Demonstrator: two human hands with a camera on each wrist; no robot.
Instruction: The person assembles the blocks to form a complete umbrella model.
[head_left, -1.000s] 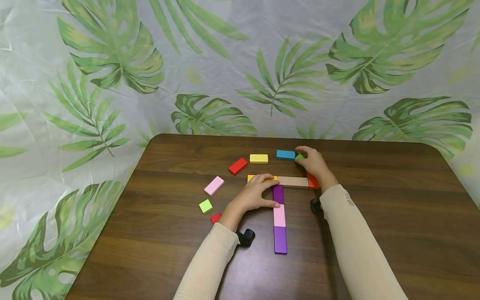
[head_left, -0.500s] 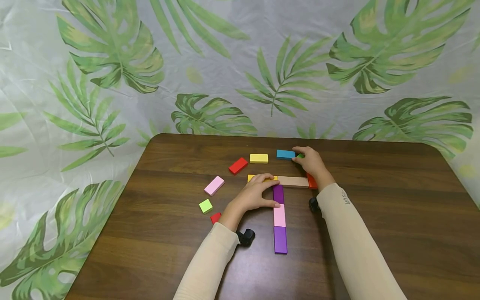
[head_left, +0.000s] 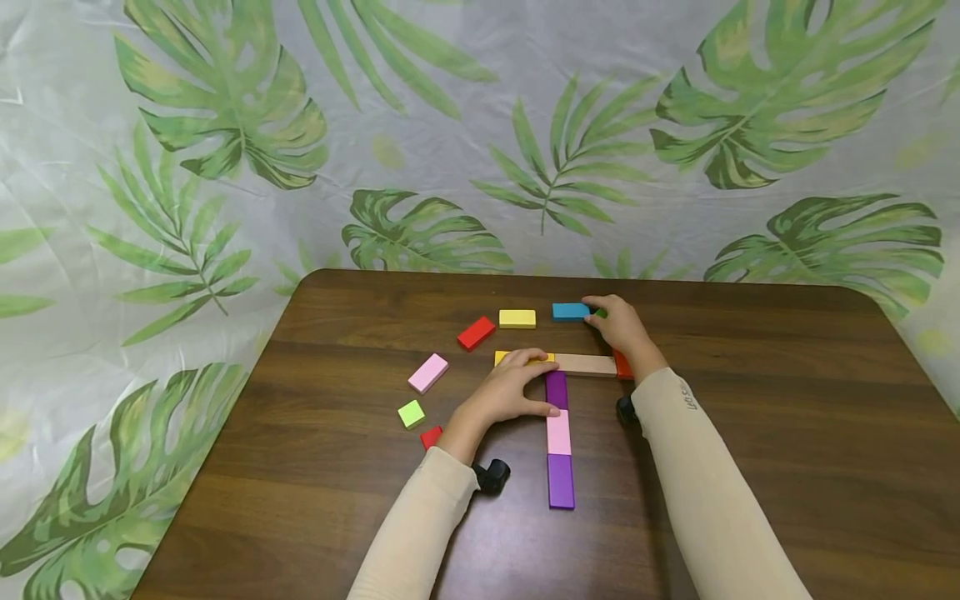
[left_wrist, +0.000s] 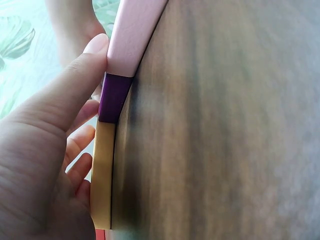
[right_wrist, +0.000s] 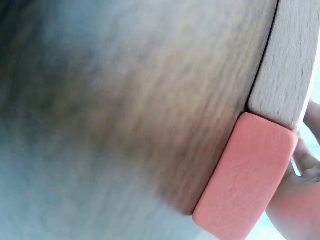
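My left hand (head_left: 506,393) rests with spread, relaxed fingers over the yellow-orange block (head_left: 501,357) in the head view. Its thumb tip touches the pink block (left_wrist: 132,42), close to the dark purple block (left_wrist: 115,97), in the left wrist view. At the far side, the thumb and index finger of my right hand (head_left: 624,327) pinch the right end of a blue block (head_left: 567,312). A green block (head_left: 601,314) shows behind that thumb, mostly hidden. Below the right wrist, a red-orange block (right_wrist: 245,175) ends the row beside a plain wooden block (right_wrist: 285,65).
Purple (head_left: 560,482), pink and dark purple blocks form a column meeting the row. Loose on the brown table (head_left: 315,500) lie a yellow block (head_left: 517,318), a red block (head_left: 476,333), a light pink block (head_left: 428,372), a lime block (head_left: 411,413) and another red block (head_left: 431,437).
My right hand has shifted slightly left, from the green block onto the right end of the blue block. My left hand and the laid-out blocks have stayed in place.
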